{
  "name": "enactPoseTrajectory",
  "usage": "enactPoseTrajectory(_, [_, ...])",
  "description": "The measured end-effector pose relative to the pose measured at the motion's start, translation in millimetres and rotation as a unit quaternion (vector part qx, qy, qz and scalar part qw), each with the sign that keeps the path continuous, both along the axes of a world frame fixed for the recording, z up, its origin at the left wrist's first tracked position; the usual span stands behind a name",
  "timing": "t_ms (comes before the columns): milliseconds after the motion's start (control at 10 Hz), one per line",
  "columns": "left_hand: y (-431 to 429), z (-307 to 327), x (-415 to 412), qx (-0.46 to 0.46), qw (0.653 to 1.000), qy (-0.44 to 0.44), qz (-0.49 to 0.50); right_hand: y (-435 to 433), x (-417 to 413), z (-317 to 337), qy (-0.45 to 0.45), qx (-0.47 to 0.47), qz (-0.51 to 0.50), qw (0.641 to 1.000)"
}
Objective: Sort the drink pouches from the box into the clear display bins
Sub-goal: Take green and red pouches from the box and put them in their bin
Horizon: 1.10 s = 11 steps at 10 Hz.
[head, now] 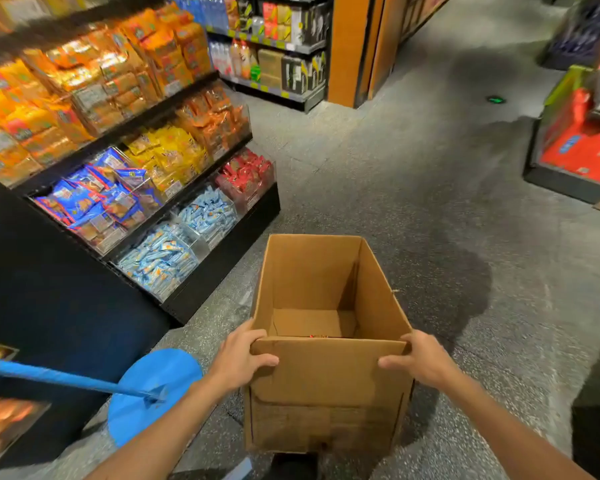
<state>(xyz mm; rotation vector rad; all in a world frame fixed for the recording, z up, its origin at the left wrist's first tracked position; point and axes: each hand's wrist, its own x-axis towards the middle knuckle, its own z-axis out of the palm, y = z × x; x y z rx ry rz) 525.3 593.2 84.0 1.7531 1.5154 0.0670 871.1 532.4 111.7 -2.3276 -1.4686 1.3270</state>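
Observation:
An open brown cardboard box [326, 386] stands upright in front of me on the grey floor. My left hand [241, 358] grips the near left corner of its rim, and my right hand [420, 360] grips the near right corner. The inside looks almost bare; only a small red scrap [317, 336] shows at the near bottom edge. To the left, clear display bins on a black shelf unit hold pouches: blue ones [94, 202], yellow ones [168, 154], orange ones [212, 117], red ones [246, 171] and light-blue ones [184, 240].
A blue round base with a blue pole [142, 393] lies on the floor left of the box. A red low display [582, 143] stands at the right. More shelving [274, 46] and an orange pillar [350, 50] stand at the back.

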Motion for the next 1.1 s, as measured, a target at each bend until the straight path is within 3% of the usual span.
enactPoseTrajectory(200, [88.4,-51.8,47.5,-0.005,0.999,0.015,0.035,109.0,43.2,-49.2,-0.035,-0.011,0.048,0.998])
enactPoseTrajectory(500, [207.0,-159.7,153.7,-0.024,0.999,0.040,-0.006,223.3,140.5,-160.7,-0.047,-0.072,0.006,0.996])
enactPoseTrajectory(700, [280.9,-210.9,212.0,-0.028,0.990,0.135,0.030,307.6,182.8,-250.9,-0.024,-0.069,0.026,0.997])
enactPoseTrajectory(1000, [331.7,-376.1,249.4,0.027,0.986,0.161,0.036,379.6,223.5,-402.6,-0.060,-0.035,0.103,0.992])
enactPoseTrajectory(1100, [343.2,-433.8,250.3,-0.002,0.984,0.134,0.116,391.4,222.0,-449.2,-0.066,-0.023,0.111,0.991])
